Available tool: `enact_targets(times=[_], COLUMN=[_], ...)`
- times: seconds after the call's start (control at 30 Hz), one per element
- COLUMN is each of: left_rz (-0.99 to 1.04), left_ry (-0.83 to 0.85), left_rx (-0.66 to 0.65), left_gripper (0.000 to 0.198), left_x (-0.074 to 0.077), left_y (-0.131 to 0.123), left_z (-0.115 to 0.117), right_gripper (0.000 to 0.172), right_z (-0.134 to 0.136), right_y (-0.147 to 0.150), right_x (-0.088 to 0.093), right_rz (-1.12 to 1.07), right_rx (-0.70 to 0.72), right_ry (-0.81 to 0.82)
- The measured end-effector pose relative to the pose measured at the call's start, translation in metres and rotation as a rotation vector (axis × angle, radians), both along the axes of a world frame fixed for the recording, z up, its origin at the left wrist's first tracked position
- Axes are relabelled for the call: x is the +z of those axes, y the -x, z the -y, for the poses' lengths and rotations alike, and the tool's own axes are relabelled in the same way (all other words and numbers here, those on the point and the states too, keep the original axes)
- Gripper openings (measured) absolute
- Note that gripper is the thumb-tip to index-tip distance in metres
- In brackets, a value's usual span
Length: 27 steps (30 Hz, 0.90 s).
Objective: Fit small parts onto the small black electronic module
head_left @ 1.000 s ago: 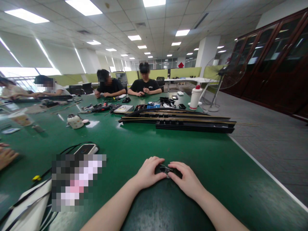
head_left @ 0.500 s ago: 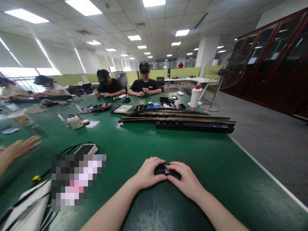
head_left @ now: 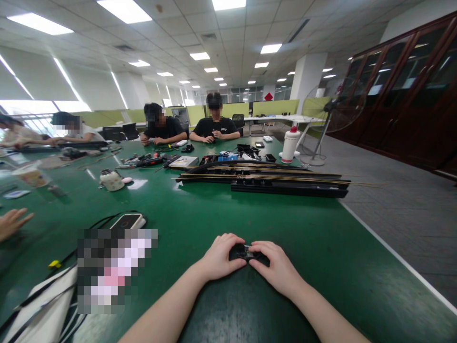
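Note:
My left hand (head_left: 218, 257) and my right hand (head_left: 276, 267) rest close together on the green table (head_left: 321, 238), near its front edge. Between their curled fingers sits a small black part (head_left: 245, 251), pinched from both sides. Most of that part is hidden by my fingertips, so its shape is unclear. A dark worn patch of the table lies under my forearms.
A phone (head_left: 127, 221) with black cables lies to the left, beside a blurred patch. Long black rails (head_left: 271, 180) cross the table's middle. A white bottle (head_left: 290, 145), a small pot (head_left: 111, 180) and tools stand further back. Several people sit at the far side; another person's hand (head_left: 12, 222) shows at left.
My hands stay in place with only small finger shifts on the black part. The other person's hand at left rose toward the table's middle, then drew back.

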<state>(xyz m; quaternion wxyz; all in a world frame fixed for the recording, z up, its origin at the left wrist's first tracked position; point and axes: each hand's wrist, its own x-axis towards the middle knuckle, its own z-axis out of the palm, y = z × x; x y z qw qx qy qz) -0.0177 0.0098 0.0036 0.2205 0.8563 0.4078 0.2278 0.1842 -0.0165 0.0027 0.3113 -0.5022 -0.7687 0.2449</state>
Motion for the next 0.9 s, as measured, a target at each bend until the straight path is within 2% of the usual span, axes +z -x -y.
enact_targets(times=[0.3, 0.67, 0.9], left_rz=[-0.016, -0.017, -0.020], left_ry=[0.003, 0.014, 0.024], left_rx=[-0.008, 0.000, 0.005], left_gripper=[0.037, 0.037, 0.037], left_x=[-0.0004, 0.0014, 0.0035], left_y=[0.0009, 0.0010, 0.0005], left_z=[0.0002, 0.0008, 0.0018], right_gripper=[0.018, 0.022, 0.023], right_z=[-0.0002, -0.0039, -0.0087], right_y=[-0.0004, -0.0035, -0.0055], right_x=[0.0006, -0.0008, -0.0017], right_rz=[-0.041, -0.319, -0.518], right_rx=[-0.004, -0.120, -0.133], right_ry=[0.032, 0.168, 0.188])
